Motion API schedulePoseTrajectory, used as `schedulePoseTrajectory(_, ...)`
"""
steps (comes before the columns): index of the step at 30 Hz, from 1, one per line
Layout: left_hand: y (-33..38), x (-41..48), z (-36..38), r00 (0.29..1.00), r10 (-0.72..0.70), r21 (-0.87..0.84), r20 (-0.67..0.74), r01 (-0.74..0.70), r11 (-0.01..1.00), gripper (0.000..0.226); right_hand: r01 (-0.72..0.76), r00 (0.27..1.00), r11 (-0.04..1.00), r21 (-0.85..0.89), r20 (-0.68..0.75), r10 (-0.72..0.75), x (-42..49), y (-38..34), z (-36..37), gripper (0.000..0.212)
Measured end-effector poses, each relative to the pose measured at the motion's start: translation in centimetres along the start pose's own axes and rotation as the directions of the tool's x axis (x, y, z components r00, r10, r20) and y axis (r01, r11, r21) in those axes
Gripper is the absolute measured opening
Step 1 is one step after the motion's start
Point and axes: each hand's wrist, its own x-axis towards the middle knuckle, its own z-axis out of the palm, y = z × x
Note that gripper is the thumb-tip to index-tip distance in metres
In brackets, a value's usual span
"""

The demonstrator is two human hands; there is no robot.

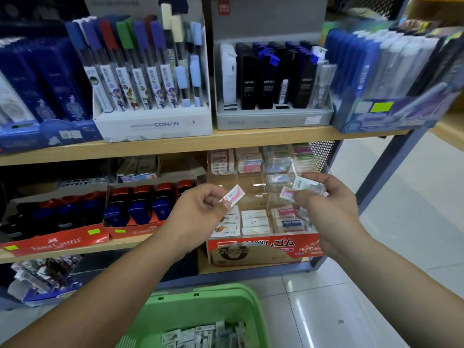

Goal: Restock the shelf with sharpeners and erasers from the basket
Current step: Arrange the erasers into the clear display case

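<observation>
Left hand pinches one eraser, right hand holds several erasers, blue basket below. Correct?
No. The head view shows the basket is green, not blue. The rest stands: the left hand pinches one eraser, and the right hand holds several erasers.

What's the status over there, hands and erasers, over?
Left hand pinches one pink eraser. Right hand holds a small bunch of erasers. Both before the clear organizer; basket below, stock inside. Nothing blocking.

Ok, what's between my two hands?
Head view: only the clear compartment tray, between the left hand pinching an eraser and the right hand holding erasers.
</observation>
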Motion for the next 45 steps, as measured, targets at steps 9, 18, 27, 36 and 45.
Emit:
schedulePoseTrajectory(9, 3.3, 3.3, 4.0, 0.991, 0.133, 0.218, 0.008, -0.132, 0.967, 0.016, -0.074, 0.995, 0.990, 0.119, -0.054, 0.081, 1.1, -1.2, -3.7, 0.034)
schedulePoseTrajectory(18, 5.6, 8.8, 8.7, 0.981, 0.173, 0.413, 0.086, -0.193, 0.890, 0.011, 0.049, 0.987, 0.992, 0.113, -0.158, -0.030, 1.9, -1.1, -7.6, 0.029)
schedulePoseTrajectory(27, 6.8, 6.3, 11.9, 0.949, 0.273, 0.166, 0.156, -0.297, 0.940, 0.005, 0.091, 0.978, 0.993, 0.079, -0.197, -0.074, 2.5, -0.1, -10.0, 0.014)
schedulePoseTrajectory(36, 5.9, 6.1, 16.4, 0.939, 0.254, 0.480, 0.234, -0.339, 0.809, 0.007, 0.129, 0.980, 0.989, 0.074, -0.161, -0.115, 2.3, 0.2, -10.8, 0.012)
schedulePoseTrajectory(45, 5.3, 5.5, 16.7, 0.833, 0.294, 0.717, 0.469, -0.554, 0.424, 0.028, 0.040, 0.990, 0.996, 0.084, -0.136, -0.028, 2.2, 0.5, -11.8, 0.007)
